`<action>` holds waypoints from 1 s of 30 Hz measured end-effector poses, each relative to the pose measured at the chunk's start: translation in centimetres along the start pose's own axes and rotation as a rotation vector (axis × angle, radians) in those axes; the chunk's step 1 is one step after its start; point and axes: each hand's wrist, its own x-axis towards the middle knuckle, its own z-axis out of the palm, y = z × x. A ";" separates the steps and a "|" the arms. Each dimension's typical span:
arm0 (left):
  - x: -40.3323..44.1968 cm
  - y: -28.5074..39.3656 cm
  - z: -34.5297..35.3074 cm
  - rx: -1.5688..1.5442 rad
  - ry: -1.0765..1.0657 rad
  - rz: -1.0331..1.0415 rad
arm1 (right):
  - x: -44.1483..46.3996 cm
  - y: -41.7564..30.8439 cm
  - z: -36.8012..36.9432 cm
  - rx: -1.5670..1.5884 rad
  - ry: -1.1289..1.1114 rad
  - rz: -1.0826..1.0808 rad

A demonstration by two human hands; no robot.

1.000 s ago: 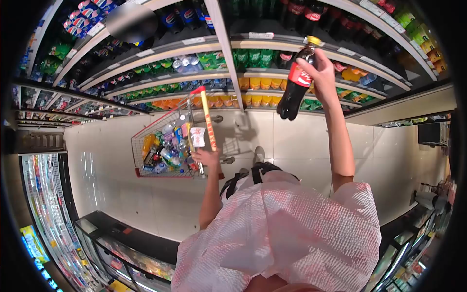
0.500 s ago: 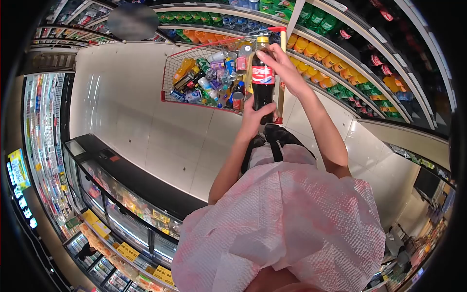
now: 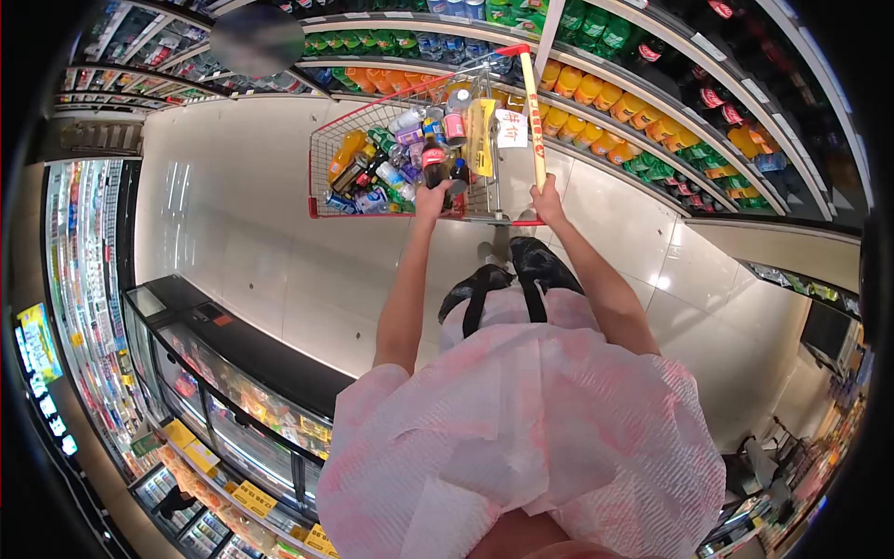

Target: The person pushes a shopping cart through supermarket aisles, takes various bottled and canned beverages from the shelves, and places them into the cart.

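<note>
My left hand point(image 3: 431, 200) grips the lower end of a dark cola bottle point(image 3: 435, 160) with a red label. The bottle lies over the heap of goods inside the shopping cart point(image 3: 313, 200). Around it are a pink-labelled bottle point(image 3: 454, 129), a small dark bottle with a blue cap point(image 3: 459, 171), an orange drink bottle point(image 3: 348, 151) and several other bottles. My right hand point(image 3: 548, 200) is closed around the near end of the cart's pale yellow handle point(image 3: 535, 121). A yellow packet point(image 3: 481, 138) and a white paper sign point(image 3: 511, 129) sit beside the handle.
Shelves of orange drinks point(image 3: 589, 90) and green bottles point(image 3: 615, 35) run behind and right of the cart. A glass-fronted chiller case point(image 3: 251, 382) stands at the lower left. Tiled floor point(image 3: 261, 205) lies between. A black chair point(image 3: 750, 470) is at the lower right.
The cola bottle has gone from in front of me, held in both hands, down into the cart. My right hand has let go of it and moved to the cart handle.
</note>
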 end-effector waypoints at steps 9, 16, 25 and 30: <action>13.6 -13.1 -1.6 -0.267 0.111 -0.378 | -7.8 -3.7 -1.6 0.143 0.008 0.025; 16.5 -22.0 -0.5 0.424 0.159 0.129 | -11.6 -4.6 -2.2 0.209 0.003 0.110; -1.2 -19.7 7.0 0.241 -0.020 0.433 | -14.9 -2.1 -4.2 0.137 0.004 0.108; -4.9 -22.2 11.1 0.161 0.055 0.730 | -17.3 0.3 -6.3 -0.216 0.050 0.088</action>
